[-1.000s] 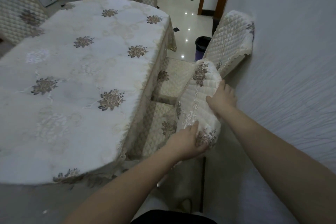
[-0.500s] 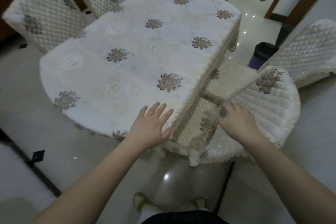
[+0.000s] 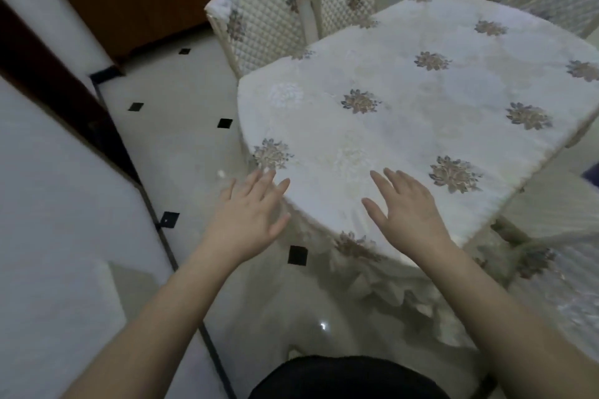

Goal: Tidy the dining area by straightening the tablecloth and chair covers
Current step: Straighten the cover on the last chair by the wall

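From the head camera, the white flowered tablecloth (image 3: 405,126) covers the table. The left hand (image 3: 249,207) is flat with fingers spread, at the cloth's near edge, holding nothing. The right hand (image 3: 406,210) is flat and spread too, over the cloth near that edge; it may be touching, the view is blurry. Two chair covers (image 3: 262,23) stand behind the tablecloth.

The tablecloth (image 3: 405,113) runs off the right edge, and the blurred chair cover (image 3: 557,272) there is perhaps rumpled.
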Available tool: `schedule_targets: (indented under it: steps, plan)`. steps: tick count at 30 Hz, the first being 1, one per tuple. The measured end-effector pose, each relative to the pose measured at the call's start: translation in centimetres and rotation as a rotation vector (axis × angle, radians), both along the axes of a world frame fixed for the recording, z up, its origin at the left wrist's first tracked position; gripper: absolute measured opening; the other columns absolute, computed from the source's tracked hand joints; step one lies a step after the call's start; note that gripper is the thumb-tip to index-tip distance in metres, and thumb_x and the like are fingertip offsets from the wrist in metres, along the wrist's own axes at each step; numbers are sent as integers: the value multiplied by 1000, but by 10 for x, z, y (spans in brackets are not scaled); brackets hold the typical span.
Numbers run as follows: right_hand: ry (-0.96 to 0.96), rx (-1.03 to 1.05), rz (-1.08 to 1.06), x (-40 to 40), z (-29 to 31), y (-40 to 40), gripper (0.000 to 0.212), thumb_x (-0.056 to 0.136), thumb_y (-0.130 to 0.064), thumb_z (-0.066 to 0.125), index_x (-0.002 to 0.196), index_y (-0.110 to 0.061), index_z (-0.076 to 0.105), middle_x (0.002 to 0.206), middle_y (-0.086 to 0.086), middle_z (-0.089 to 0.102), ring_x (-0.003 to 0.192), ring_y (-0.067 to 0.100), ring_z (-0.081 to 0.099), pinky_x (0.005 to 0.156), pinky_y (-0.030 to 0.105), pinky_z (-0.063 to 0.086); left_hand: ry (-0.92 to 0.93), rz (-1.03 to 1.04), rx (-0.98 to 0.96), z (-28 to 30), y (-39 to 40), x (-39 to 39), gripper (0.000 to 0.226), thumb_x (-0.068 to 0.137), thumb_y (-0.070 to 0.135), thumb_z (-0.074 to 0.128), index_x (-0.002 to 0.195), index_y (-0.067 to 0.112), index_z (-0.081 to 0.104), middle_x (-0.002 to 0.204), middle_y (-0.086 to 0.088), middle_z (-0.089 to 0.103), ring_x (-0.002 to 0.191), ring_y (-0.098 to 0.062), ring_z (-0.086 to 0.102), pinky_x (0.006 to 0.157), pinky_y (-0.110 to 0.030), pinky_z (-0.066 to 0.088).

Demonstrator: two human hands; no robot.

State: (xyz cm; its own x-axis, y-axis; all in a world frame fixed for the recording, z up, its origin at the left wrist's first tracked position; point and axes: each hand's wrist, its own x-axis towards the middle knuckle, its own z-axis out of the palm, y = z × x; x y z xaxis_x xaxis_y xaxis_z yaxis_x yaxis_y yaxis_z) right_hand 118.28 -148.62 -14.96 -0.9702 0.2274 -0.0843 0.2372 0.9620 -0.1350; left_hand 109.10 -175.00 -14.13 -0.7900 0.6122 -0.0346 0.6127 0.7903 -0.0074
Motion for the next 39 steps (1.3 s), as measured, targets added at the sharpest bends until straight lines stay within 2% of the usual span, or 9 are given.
schedule_targets:
  steps: [7, 11, 16, 21, 27, 30, 32, 35, 39]
  plan:
    - [10, -67, 219, -76, 4, -87, 57, 99, -52, 18, 151, -28, 18, 157, 1, 21, 145, 21, 16, 118, 37, 13, -19, 220, 29, 6, -98, -38, 70, 88, 62, 15, 149, 30, 29, 156, -1, 30, 145, -23, 23, 114, -52, 21]
    - [-12, -48, 333, -125, 2, -116, 60, 96, -55, 14, 151, -29, 13, 159, -2, 18, 145, 21, 13, 117, 36, 11, -52, 308, 66, 3, -128, -65, 68, 89, 65, 8, 151, 37, 16, 160, 6, 16, 148, -18, 9, 116, -53, 11]
    - [27, -64, 403, -198, 0, -141, 74, 87, -61, 5, 151, -28, 18, 159, -1, 18, 146, 21, 13, 116, 35, 9, -10, 359, -33, 6, -144, -115, 66, 93, 62, 15, 149, 30, 31, 153, -1, 37, 143, -25, 29, 113, -57, 21]
    - [61, -105, 483, -283, 19, -161, 75, 86, -61, 2, 150, -27, 20, 159, 1, 16, 147, 22, 6, 118, 37, 6, 85, 455, -64, 36, -166, -184, 65, 94, 61, 22, 150, 27, 30, 152, -3, 38, 143, -28, 28, 116, -51, 14]
    - [94, -16, 671, -385, 46, -193, 64, 93, -58, 20, 144, -23, 36, 149, 5, 39, 139, 26, 32, 112, 42, 25, 87, 570, -1, 64, -190, -252, 67, 93, 65, 10, 151, 34, 25, 156, 4, 30, 147, -20, 15, 118, -48, 4]
    - [92, 5, 737, -431, 57, -218, 67, 92, -60, 14, 146, -25, 31, 154, 4, 31, 142, 25, 26, 114, 42, 21, 71, 618, 63, 73, -205, -290, 70, 89, 67, 0, 150, 38, 20, 157, 8, 27, 147, -18, 14, 118, -49, 7]
    - [93, 8, 740, -463, 62, -238, 71, 88, -62, 7, 147, -27, 26, 156, 3, 25, 143, 23, 22, 116, 42, 18, 79, 634, 72, 78, -218, -319, 70, 87, 68, -3, 150, 41, 14, 157, 9, 24, 147, -19, 12, 118, -49, 9]
    - [137, 0, 698, -512, 69, -277, 71, 88, -60, 9, 145, -26, 34, 153, 5, 33, 139, 24, 33, 114, 43, 23, 113, 638, 87, 81, -242, -368, 70, 88, 68, -2, 151, 41, 12, 158, 10, 22, 147, -18, 11, 118, -47, 10]
    - [159, -18, 672, -579, 76, -323, 78, 84, -62, 3, 145, -26, 34, 154, 5, 30, 141, 24, 28, 115, 42, 18, 156, 598, 88, 90, -280, -445, 71, 88, 68, -4, 151, 40, 13, 160, 8, 14, 148, -16, 1, 119, -46, -2]
